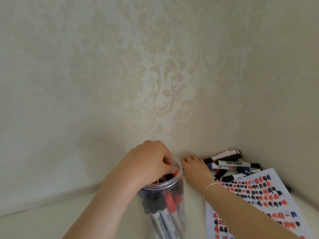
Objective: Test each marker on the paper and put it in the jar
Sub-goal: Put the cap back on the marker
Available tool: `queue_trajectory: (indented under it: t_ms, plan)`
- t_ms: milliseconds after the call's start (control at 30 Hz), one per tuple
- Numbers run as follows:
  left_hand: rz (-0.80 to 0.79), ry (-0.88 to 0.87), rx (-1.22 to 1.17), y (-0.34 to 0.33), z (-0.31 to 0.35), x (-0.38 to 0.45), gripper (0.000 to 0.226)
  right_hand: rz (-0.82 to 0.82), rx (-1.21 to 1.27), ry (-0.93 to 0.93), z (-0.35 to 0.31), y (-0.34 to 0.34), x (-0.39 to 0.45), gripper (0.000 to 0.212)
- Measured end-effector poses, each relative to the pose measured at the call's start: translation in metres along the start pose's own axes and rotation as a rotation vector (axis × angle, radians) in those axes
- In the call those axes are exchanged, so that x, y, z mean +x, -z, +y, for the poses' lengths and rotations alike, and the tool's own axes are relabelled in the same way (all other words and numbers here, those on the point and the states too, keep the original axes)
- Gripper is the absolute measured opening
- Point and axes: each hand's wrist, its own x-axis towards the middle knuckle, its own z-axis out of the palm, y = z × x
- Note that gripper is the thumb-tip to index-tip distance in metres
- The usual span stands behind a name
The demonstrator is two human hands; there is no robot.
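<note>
My left hand (151,159) pinches a red-capped marker (227,173) at the clear jar (165,200) rim; my right hand (195,165), fingers relaxed, touches the loose markers (231,163) crowded against the wall (155,75).

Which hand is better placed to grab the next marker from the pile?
Right. The right hand already lies by the loose marker pile in the corner, fingers reaching toward it. The left hand is busy at the mouth of the clear jar, its grip on a red-capped marker going in.

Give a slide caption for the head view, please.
Left hand drops a red marker into the jar; right hand reaches the marker pile.
</note>
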Motion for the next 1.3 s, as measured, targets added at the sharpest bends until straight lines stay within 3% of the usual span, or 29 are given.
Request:
queue_trajectory:
  t_ms: [300, 433, 567, 667, 833, 933, 1033, 1067, 1133, 1200, 1300]
  plan:
    - [0.116, 0.039, 0.113, -0.009, 0.009, 0.000, 0.015, -0.090, -0.056, 0.071, -0.006, -0.003, -0.003, 0.030]
    - [0.329, 0.028, 0.118, -0.007, 0.009, -0.007, 0.019, -0.189, 0.071, 0.015, -0.002, 0.022, -0.017, 0.028]
    - [0.637, -0.113, -0.024, -0.006, 0.023, -0.020, 0.017, -0.270, 0.342, -0.163, 0.020, 0.062, -0.039, 0.020]
    - [0.698, -0.204, -0.053, -0.009, 0.038, -0.023, 0.014, -0.366, 0.374, -0.127, 0.025, 0.071, -0.059, 0.033]
    - [0.771, -0.415, -0.068, -0.025, 0.057, -0.028, 0.010, -0.422, 0.275, -0.030, -0.003, 0.062, -0.086, 0.033]
    - [0.709, -0.564, -0.060, -0.044, 0.061, -0.032, 0.017, -0.373, 0.284, -0.056, -0.008, 0.060, -0.096, 0.030]
    - [0.596, -0.596, -0.029, -0.061, 0.060, -0.036, 0.016, -0.300, 0.500, -0.185, -0.002, 0.083, -0.101, 0.028]
    - [0.521, -0.566, -0.001, -0.065, 0.061, -0.037, 0.016, -0.274, 0.564, -0.217, 0.003, 0.092, -0.100, 0.022]
    - [0.366, -0.476, 0.045, -0.075, 0.064, -0.034, 0.045, -0.273, 0.717, -0.285, 0.017, 0.109, -0.098, 0.010]
    - [0.238, -0.361, 0.093, -0.089, 0.067, -0.031, 0.073, -0.272, 0.972, -0.355, 0.033, 0.122, -0.101, 0.009]
    - [0.074, -0.198, 0.099, -0.106, 0.071, -0.025, 0.086, -0.293, 1.193, -0.354, 0.054, 0.137, -0.113, 0.016]
